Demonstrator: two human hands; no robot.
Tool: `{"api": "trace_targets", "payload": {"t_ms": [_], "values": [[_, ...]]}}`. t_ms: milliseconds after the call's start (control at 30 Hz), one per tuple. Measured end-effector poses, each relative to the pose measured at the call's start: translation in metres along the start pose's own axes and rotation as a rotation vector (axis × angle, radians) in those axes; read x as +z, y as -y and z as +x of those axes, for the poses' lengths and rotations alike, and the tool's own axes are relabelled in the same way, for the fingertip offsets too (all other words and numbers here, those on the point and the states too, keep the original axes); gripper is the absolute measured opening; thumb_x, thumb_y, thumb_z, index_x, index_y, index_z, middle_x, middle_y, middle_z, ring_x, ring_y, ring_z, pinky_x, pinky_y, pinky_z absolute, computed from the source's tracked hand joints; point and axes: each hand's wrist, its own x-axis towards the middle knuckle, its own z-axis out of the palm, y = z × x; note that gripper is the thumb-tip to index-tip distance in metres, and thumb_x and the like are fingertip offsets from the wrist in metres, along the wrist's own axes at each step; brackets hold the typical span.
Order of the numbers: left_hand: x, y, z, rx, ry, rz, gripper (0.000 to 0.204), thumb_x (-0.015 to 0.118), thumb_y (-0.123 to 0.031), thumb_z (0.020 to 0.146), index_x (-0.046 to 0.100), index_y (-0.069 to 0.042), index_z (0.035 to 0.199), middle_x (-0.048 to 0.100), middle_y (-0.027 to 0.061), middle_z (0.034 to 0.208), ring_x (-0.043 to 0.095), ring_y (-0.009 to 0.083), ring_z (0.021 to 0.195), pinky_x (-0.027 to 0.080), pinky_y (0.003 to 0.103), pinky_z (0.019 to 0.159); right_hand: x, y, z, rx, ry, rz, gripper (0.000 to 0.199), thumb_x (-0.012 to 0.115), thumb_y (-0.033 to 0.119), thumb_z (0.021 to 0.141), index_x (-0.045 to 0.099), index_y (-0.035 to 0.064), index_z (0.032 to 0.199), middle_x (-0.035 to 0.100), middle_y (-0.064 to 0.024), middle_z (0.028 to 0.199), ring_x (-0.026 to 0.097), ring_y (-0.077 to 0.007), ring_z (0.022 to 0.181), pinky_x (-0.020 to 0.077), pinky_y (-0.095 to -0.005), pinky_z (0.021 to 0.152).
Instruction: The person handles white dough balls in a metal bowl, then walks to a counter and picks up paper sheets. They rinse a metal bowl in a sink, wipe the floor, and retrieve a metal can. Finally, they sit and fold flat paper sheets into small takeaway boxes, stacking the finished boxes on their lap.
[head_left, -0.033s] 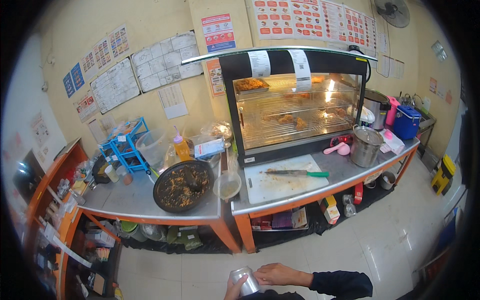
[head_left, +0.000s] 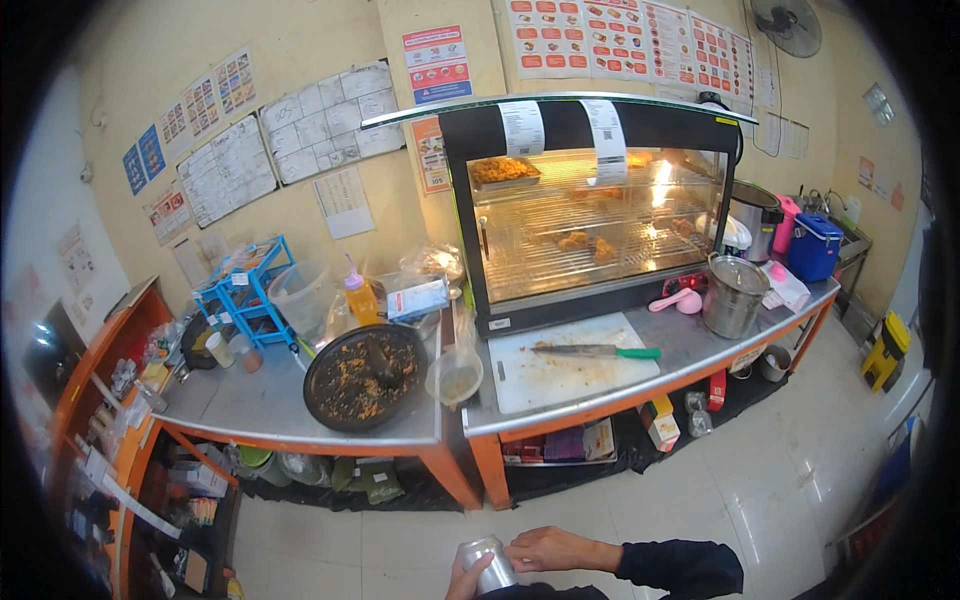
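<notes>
At the bottom edge, my left hand (head_left: 462, 582) is wrapped around a small shiny metal can (head_left: 487, 563), held close to my body above the tiled floor. My right hand (head_left: 550, 548), coming out of a dark sleeve, reaches across from the right and its fingertips grip the can's top rim. Both hands are well short of the counter ahead of me, which carries a white cutting board (head_left: 560, 385) with a green-handled knife (head_left: 600, 351) lying on it.
Two steel-topped tables with orange legs (head_left: 480, 470) stand ahead. On them are a glass warming cabinet with fried food (head_left: 590, 215), a black round mortar with crumbs (head_left: 365, 378), a clear plastic bowl (head_left: 455, 378), a metal pot (head_left: 733, 293) and a blue rack (head_left: 245, 290). White tiled floor (head_left: 760, 500) lies between me and them.
</notes>
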Motion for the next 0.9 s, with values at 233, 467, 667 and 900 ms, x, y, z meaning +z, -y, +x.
{"api": "trace_targets", "payload": {"t_ms": [233,467,667,900], "values": [[-0.101,-0.037,0.159,0.041,-0.337,0.092,0.044,0.066,-0.024,0.081,0.047,-0.006,0.117,0.056,0.0107,0.103,0.056,0.0222,0.095,0.047,0.036,0.082,-0.066,-0.140,0.102,0.402,-0.443,-0.283,0.010,0.061,0.014,0.077,0.054,0.0064,0.076,0.057,-0.0113,0.069,0.058,-0.0295,0.064,0.0462,-0.0384,0.058],[-0.300,-0.197,0.367,0.285,-1.137,0.339,0.066,0.074,-0.025,0.075,0.038,-0.005,0.127,0.052,0.0112,0.117,0.054,0.0255,0.106,0.046,0.037,0.088,-0.051,-0.224,0.084,0.984,-0.337,-0.353,0.023,0.052,0.023,0.085,0.061,0.0019,0.082,0.061,-0.0209,0.077,0.060,-0.0389,0.074,0.0473,-0.0468,0.067],[-0.430,-0.167,0.520,0.212,-1.263,0.829,0.069,0.072,-0.029,0.077,0.037,-0.004,0.131,0.053,0.0183,0.119,0.055,0.0296,0.107,0.043,0.040,0.090,0.056,-0.248,0.011,1.155,-0.077,-0.140,0.016,0.049,0.020,0.083,0.062,0.0107,0.083,0.063,-0.0158,0.076,0.061,-0.0369,0.074,0.0481,-0.0463,0.067],[-0.460,-0.120,0.559,-0.115,-1.087,1.285,0.048,0.060,-0.034,0.081,0.049,-0.004,0.116,0.057,0.0180,0.115,0.052,0.0330,0.108,0.040,0.044,0.093,0.122,-0.259,-0.034,1.084,-0.282,-0.175,0.021,0.053,0.024,0.080,0.059,0.0038,0.076,0.060,-0.0193,0.075,0.055,-0.0395,0.072,0.0441,-0.0486,0.064]]}}
